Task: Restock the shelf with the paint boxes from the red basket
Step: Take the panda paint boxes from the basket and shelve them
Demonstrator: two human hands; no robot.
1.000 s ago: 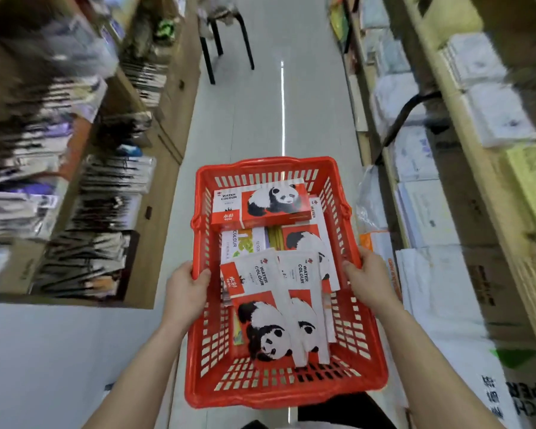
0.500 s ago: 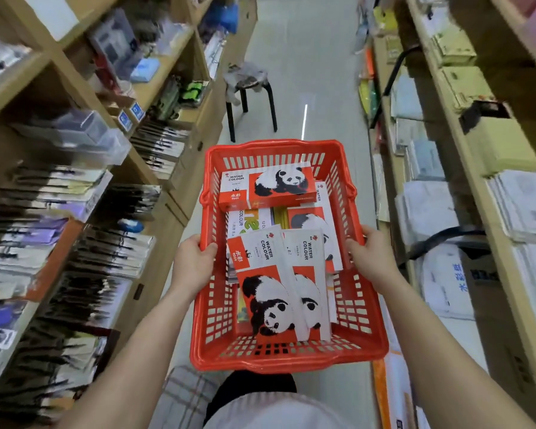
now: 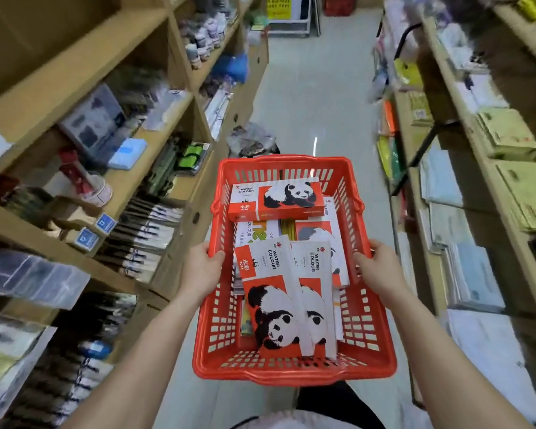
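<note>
Hands [image 3: 201, 270] on red basket [image 3: 291, 371] (both sides)

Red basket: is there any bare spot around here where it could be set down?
The aisle floor ahead of the red basket is bare between the shelf rows. The left shelves and right shelves look packed. Both the left hand and right hand grip the rim.

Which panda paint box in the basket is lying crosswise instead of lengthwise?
The watercolour box at the basket's far end: it lies across the basket, on top of the others, which run lengthwise.
</note>
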